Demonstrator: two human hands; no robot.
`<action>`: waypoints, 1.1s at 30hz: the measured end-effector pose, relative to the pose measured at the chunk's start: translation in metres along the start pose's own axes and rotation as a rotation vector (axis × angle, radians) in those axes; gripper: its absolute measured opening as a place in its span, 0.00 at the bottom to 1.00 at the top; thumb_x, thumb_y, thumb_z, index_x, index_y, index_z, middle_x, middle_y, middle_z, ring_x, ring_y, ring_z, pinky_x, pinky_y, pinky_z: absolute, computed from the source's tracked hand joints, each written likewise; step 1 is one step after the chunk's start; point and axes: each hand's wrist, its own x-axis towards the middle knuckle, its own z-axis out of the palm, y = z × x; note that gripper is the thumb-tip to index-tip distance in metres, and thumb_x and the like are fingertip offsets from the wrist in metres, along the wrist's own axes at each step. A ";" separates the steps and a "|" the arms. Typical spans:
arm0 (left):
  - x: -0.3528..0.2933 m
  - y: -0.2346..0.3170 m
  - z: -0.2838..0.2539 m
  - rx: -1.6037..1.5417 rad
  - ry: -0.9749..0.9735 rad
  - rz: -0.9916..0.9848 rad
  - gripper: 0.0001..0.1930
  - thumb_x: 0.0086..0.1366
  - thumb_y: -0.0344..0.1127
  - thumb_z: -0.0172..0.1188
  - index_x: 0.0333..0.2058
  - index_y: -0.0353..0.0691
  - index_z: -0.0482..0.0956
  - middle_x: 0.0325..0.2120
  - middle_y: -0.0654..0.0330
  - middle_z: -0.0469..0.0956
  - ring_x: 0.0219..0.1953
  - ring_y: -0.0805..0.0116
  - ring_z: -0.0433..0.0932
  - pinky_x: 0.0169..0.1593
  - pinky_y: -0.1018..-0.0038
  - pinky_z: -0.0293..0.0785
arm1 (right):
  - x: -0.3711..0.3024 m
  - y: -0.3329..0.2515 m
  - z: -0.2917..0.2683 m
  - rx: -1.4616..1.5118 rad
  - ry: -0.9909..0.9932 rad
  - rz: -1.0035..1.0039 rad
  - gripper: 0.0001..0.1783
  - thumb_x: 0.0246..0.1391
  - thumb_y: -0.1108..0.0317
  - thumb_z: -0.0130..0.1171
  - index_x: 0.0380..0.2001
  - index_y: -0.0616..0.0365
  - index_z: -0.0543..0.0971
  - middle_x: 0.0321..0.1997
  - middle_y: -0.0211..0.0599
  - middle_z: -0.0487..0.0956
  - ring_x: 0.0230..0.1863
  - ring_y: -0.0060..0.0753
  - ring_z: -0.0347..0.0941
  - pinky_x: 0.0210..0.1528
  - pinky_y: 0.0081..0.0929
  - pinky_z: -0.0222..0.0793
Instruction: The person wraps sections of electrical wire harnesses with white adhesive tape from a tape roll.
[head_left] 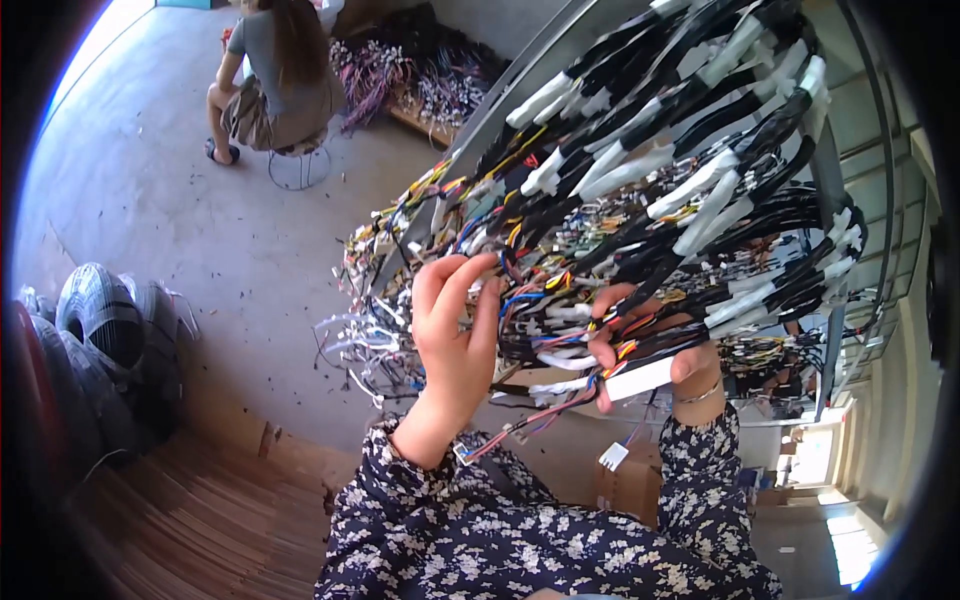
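Bare concrete floor point(200, 220) fills the upper left of the head view, with flattened cardboard sheets point(200, 510) spread along the lower left and dark coils of black cable point(100, 330) stacked at the left edge. At the top, another person point(275, 75) sits on a wire stool point(298, 165) with their back turned, beside a heap of purple and white wires point(400, 80).

A dense wire harness bundle point(640, 190) hangs from a slanting metal rack bar point(520, 85), its black cables wrapped in white tape and its lower ends fanning into many coloured wires and small connectors.

The left hand point(455, 335) is raised at the bundle's lower left edge, fingers loosely curled and partly open, fingertips touching loose coloured wires without a firm grasp. The right hand point(650, 345) is closed around a group of black taped strands at the bundle's lower right, thumb pressed over them, with a white connector block point(640, 380) just under the fingers. A thin bracelet point(700, 395) sits on that wrist. Both forearms wear dark floral sleeves point(520, 530). A cardboard box point(630, 485) stands below between the arms.
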 end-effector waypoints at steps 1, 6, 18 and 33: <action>0.003 -0.001 0.002 -0.003 0.001 0.010 0.13 0.61 0.21 0.66 0.45 0.35 0.83 0.39 0.55 0.77 0.42 0.59 0.77 0.47 0.69 0.73 | -0.001 0.002 0.002 0.021 0.028 -0.010 0.57 0.35 0.65 0.81 0.66 0.68 0.58 0.45 0.58 0.75 0.44 0.61 0.80 0.43 0.63 0.83; 0.007 -0.003 0.001 -0.029 -0.021 -0.032 0.14 0.57 0.23 0.70 0.43 0.36 0.84 0.39 0.54 0.77 0.44 0.56 0.77 0.48 0.66 0.73 | 0.004 0.004 -0.002 0.007 -0.055 -0.036 0.56 0.38 0.67 0.76 0.70 0.65 0.57 0.47 0.52 0.74 0.44 0.63 0.82 0.49 0.51 0.82; -0.007 0.004 0.006 -0.187 -0.090 -0.129 0.19 0.53 0.23 0.74 0.43 0.36 0.78 0.37 0.54 0.78 0.42 0.57 0.78 0.46 0.66 0.75 | 0.006 0.005 -0.005 -0.024 0.044 -0.109 0.59 0.35 0.61 0.82 0.66 0.69 0.58 0.44 0.57 0.75 0.39 0.65 0.81 0.43 0.55 0.83; -0.002 -0.008 -0.007 -0.300 -0.197 -0.239 0.23 0.63 0.21 0.56 0.58 0.31 0.76 0.41 0.53 0.73 0.35 0.67 0.78 0.43 0.72 0.76 | -0.001 0.007 -0.004 -0.006 0.091 -0.124 0.60 0.33 0.61 0.85 0.64 0.70 0.58 0.43 0.58 0.76 0.38 0.63 0.82 0.43 0.54 0.84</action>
